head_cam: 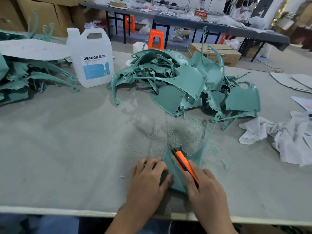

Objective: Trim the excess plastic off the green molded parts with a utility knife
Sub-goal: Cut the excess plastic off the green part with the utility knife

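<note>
Slipping is the main danger, I judge. The right hand [202, 184] has its grip closed round the utility knife [181, 160]. The left hand [150, 174] grips the green part [168, 164] on the surface [67, 149], just beside the blade. Loose shavings [182, 132] may let it slide. A pile of parts [185, 78] lies beyond and blocks nothing.
</note>
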`<control>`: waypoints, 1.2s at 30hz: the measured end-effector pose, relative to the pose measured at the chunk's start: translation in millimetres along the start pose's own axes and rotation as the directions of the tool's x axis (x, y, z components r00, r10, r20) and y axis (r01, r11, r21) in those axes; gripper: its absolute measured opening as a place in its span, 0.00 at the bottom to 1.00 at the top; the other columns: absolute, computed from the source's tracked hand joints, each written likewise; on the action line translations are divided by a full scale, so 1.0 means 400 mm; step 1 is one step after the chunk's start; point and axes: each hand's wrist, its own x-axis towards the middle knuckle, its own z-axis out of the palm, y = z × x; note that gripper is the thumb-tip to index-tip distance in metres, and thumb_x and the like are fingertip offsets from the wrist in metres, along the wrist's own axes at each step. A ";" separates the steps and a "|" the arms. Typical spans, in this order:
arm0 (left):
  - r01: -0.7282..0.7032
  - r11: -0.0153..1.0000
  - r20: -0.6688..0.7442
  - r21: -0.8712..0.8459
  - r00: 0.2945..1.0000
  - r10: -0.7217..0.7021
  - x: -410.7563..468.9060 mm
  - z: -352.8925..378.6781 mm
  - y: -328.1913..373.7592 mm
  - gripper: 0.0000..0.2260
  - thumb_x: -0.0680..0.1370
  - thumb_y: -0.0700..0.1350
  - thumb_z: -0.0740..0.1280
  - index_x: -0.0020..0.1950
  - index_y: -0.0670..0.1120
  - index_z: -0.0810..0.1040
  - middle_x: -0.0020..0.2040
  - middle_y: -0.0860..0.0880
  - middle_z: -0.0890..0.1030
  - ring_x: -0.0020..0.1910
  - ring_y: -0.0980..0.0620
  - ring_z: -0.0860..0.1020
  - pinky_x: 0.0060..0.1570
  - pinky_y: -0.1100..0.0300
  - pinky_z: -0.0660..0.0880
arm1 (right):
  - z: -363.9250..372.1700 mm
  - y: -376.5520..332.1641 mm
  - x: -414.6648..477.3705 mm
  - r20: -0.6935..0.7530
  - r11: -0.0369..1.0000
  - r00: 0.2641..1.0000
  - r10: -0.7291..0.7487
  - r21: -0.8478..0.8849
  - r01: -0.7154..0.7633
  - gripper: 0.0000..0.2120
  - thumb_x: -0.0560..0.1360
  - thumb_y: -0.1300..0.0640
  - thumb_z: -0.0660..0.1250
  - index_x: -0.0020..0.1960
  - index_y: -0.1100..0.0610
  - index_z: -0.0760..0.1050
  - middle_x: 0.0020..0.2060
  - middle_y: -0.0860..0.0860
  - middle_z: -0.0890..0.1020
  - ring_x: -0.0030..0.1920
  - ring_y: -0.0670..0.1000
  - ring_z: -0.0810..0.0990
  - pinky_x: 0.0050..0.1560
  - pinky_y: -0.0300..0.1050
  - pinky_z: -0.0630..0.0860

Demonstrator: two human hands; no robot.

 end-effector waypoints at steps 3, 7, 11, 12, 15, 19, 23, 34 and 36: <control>-0.003 1.000 -0.018 -0.014 1.000 0.003 -0.001 0.002 0.000 0.13 0.75 0.63 0.59 0.46 0.56 0.76 0.56 0.58 0.79 0.56 0.49 0.73 0.54 0.55 0.64 | 0.000 0.006 0.000 0.010 1.000 1.000 0.026 -0.008 -0.025 0.19 0.80 0.45 0.63 0.70 0.38 0.73 0.43 0.44 0.74 0.44 0.53 0.79 0.41 0.44 0.67; -0.011 1.000 -0.040 -0.006 0.999 0.010 -0.002 0.003 0.002 0.12 0.75 0.62 0.60 0.46 0.56 0.75 0.55 0.57 0.79 0.54 0.50 0.72 0.53 0.55 0.63 | 0.000 -0.002 -0.009 -0.032 1.000 0.999 0.015 0.010 -0.015 0.19 0.79 0.46 0.64 0.69 0.41 0.74 0.42 0.45 0.74 0.43 0.54 0.80 0.40 0.45 0.67; 0.003 0.999 -0.035 -0.039 0.999 -0.005 -0.001 -0.002 0.005 0.12 0.74 0.63 0.60 0.47 0.57 0.76 0.52 0.58 0.78 0.53 0.50 0.71 0.53 0.55 0.63 | -0.014 0.017 0.006 -0.039 0.995 0.996 0.086 -0.039 -0.087 0.19 0.80 0.47 0.64 0.70 0.43 0.74 0.45 0.45 0.74 0.47 0.56 0.80 0.41 0.46 0.68; 0.008 0.999 -0.033 -0.040 0.999 -0.009 0.000 -0.002 0.007 0.12 0.74 0.63 0.60 0.47 0.57 0.76 0.52 0.58 0.78 0.53 0.50 0.71 0.53 0.56 0.63 | -0.019 0.021 0.007 -0.048 0.995 0.995 0.090 -0.044 -0.092 0.19 0.79 0.48 0.64 0.70 0.44 0.74 0.45 0.46 0.74 0.47 0.57 0.80 0.41 0.47 0.69; 0.014 0.999 -0.031 -0.037 0.999 -0.015 0.002 -0.005 0.009 0.12 0.73 0.63 0.60 0.47 0.57 0.75 0.51 0.58 0.78 0.53 0.51 0.71 0.53 0.56 0.62 | -0.022 0.015 0.000 -0.038 0.997 0.997 0.060 -0.048 -0.062 0.19 0.79 0.49 0.65 0.70 0.44 0.74 0.44 0.45 0.73 0.45 0.58 0.80 0.40 0.47 0.69; 0.023 0.998 -0.010 -0.063 1.000 -0.024 0.002 -0.011 0.012 0.14 0.73 0.64 0.59 0.48 0.57 0.75 0.52 0.58 0.78 0.54 0.51 0.71 0.54 0.58 0.61 | -0.022 0.021 -0.001 -0.003 0.999 1.000 0.018 -0.046 -0.018 0.19 0.80 0.47 0.63 0.70 0.44 0.73 0.43 0.44 0.72 0.44 0.56 0.80 0.40 0.48 0.69; 0.140 0.990 -0.071 0.035 0.988 -0.137 -0.009 -0.023 0.014 0.25 0.70 0.69 0.60 0.53 0.51 0.78 0.51 0.52 0.78 0.51 0.46 0.71 0.53 0.54 0.67 | -0.028 0.053 -0.006 -0.072 0.997 0.995 0.073 0.025 -0.071 0.18 0.78 0.49 0.67 0.68 0.44 0.76 0.43 0.45 0.76 0.45 0.56 0.81 0.41 0.46 0.69; 0.375 0.589 0.076 -0.716 0.881 -0.468 0.045 -0.106 0.075 0.17 0.69 0.48 0.79 0.50 0.56 0.74 0.44 0.56 0.83 0.41 0.63 0.81 0.38 0.69 0.76 | -0.005 0.096 -0.037 -0.169 0.889 0.973 0.159 0.452 -0.067 0.13 0.75 0.38 0.63 0.59 0.28 0.73 0.40 0.43 0.83 0.41 0.42 0.82 0.42 0.32 0.75; 0.266 0.586 -0.063 -0.765 0.875 -0.480 0.068 -0.153 0.078 0.13 0.68 0.51 0.78 0.49 0.55 0.78 0.41 0.57 0.84 0.38 0.60 0.82 0.35 0.66 0.77 | -0.010 0.102 -0.043 -0.168 0.857 0.969 0.183 0.511 -0.074 0.14 0.75 0.33 0.64 0.60 0.28 0.72 0.38 0.46 0.82 0.34 0.48 0.82 0.35 0.44 0.80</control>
